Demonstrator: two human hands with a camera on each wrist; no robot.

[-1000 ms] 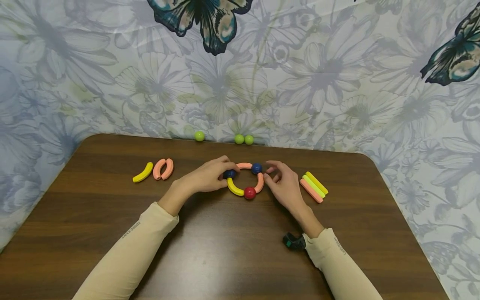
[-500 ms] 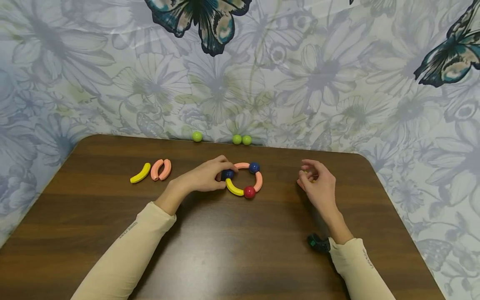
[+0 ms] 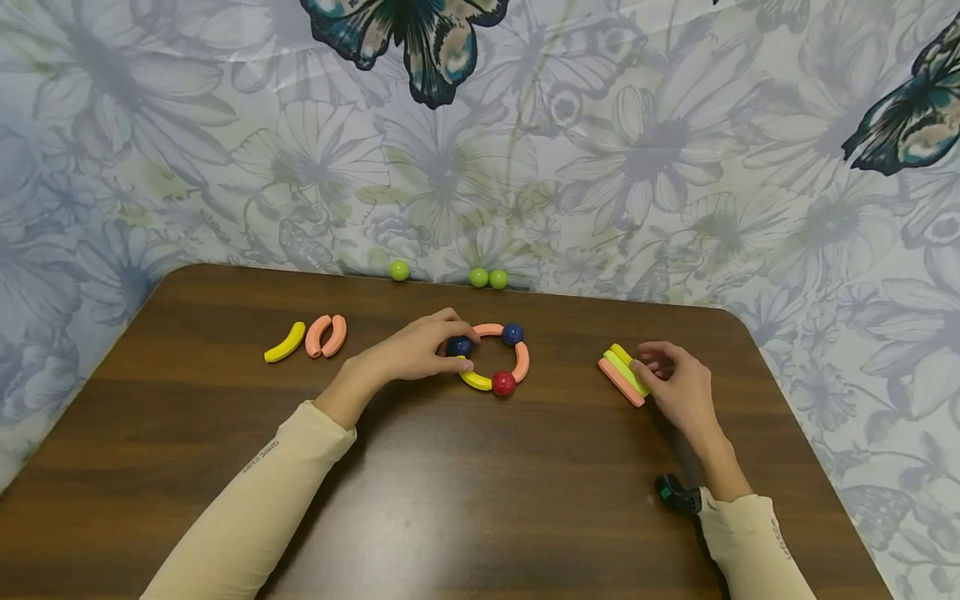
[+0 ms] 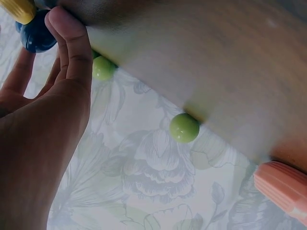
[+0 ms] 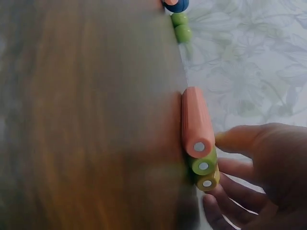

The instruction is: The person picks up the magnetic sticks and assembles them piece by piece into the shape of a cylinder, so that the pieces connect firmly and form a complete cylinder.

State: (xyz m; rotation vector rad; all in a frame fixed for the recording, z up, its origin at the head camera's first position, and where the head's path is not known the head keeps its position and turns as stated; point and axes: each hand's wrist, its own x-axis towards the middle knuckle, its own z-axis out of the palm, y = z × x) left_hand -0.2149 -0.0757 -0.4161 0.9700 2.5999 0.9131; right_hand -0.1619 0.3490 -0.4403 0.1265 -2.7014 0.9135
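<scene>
In the head view my left hand holds a dark blue ball at the left of a ring. Its thumb lies over the end of the curved yellow rod. The ring also has a red ball, a second blue ball and curved pink rods. My right hand is at three straight rods lying side by side: pink, green and yellow. Its fingers are loosely bent and spread from the thumb, close against the green and yellow rods; contact is unclear.
A curved yellow rod and two curved pink rods lie at the left of the wooden table. Several green balls sit along its back edge, against a flowered wall cloth.
My right hand has moved right from beside the ring, passing over the straight rods to their right side. The left hand stays at the ring, its thumb shifting onto the yellow rod's end.
</scene>
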